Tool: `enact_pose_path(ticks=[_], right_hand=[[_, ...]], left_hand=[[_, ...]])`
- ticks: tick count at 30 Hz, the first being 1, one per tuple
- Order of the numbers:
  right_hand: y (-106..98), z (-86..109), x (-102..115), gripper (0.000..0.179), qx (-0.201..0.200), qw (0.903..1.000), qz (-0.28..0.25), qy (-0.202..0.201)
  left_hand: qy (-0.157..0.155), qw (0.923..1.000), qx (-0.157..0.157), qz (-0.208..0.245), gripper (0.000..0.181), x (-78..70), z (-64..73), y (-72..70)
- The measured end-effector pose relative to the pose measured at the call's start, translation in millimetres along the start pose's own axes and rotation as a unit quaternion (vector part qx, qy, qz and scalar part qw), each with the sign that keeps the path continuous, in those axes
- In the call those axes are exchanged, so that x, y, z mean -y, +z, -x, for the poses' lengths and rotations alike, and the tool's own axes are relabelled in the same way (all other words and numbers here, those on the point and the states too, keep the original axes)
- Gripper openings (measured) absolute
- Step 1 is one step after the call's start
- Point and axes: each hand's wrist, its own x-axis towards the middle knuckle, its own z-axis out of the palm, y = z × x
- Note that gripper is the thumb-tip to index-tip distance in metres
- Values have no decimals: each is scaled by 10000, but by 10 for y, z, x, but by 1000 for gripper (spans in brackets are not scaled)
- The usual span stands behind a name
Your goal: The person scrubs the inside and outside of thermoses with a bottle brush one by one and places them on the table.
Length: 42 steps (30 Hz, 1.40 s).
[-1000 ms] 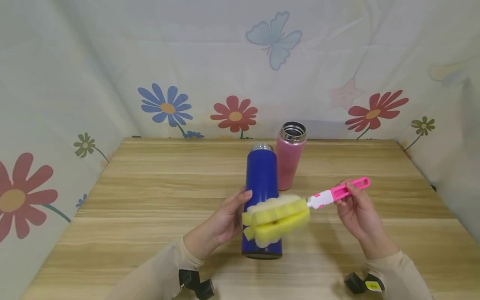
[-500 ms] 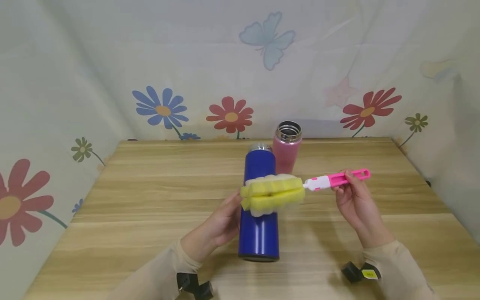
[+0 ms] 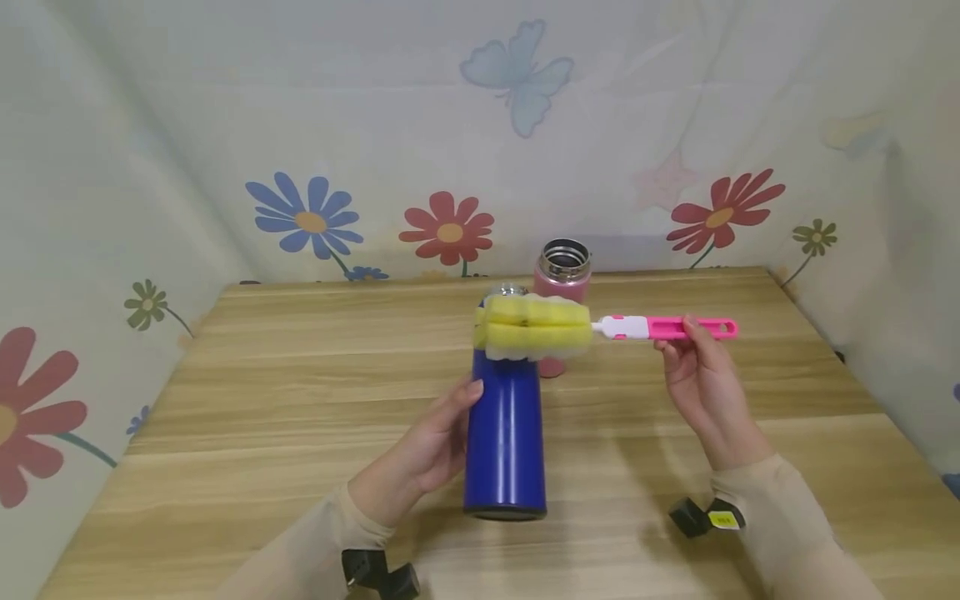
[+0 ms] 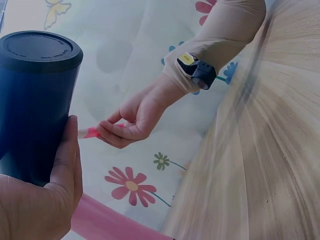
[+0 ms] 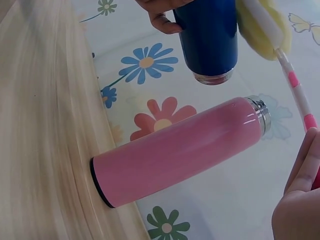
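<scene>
My left hand grips the blue bottle round its side. The bottle is tilted, held off the table, with its bare metal neck pointing away and its black base showing. In my right hand I hold the pink-and-white handle of a sponge bottle brush with a yellow and white head. The brush lies level, its head in front of the blue bottle's upper part in the head view; whether they touch I cannot tell. Behind, a pink bottle stands upright and uncapped, partly hidden.
The wooden table stretches to both sides and behind the hands. A cloth backdrop with printed flowers and a butterfly hangs at its back and sides. Black wrist cameras sit on both sleeves.
The brush has risen along the blue bottle, from its lower half to near its neck, and its handle has turned level. The left hand keeps its hold, and the head view has shifted slightly.
</scene>
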Motion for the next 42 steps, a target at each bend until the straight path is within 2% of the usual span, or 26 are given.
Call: enact_pose_path(ticks=[6,14,19,25,33,42], right_hand=[[26,-57,-11,29,-211,9996,137,-92],[35,-67,-19,27,-162,9998,72,-100],[30,-31,-14,32,56,10000,25,1],[25,25,2,34,274,9995,88,89],[8,95,6,39,644,9973,319,131],[-13,171,17,43,920,9947,405,201]], left_hand=[[107,9999,28,96,45,1,8,-22],[115,9999,-63,110,49,-10,3,-39],[94,9999,-55,100,46,-20,-3,-54],[74,9999,23,98,58,-29,-24,-82],[283,9991,222,222,67,-17,-58,-120],[221,9996,-152,58,68,-12,-93,-132]])
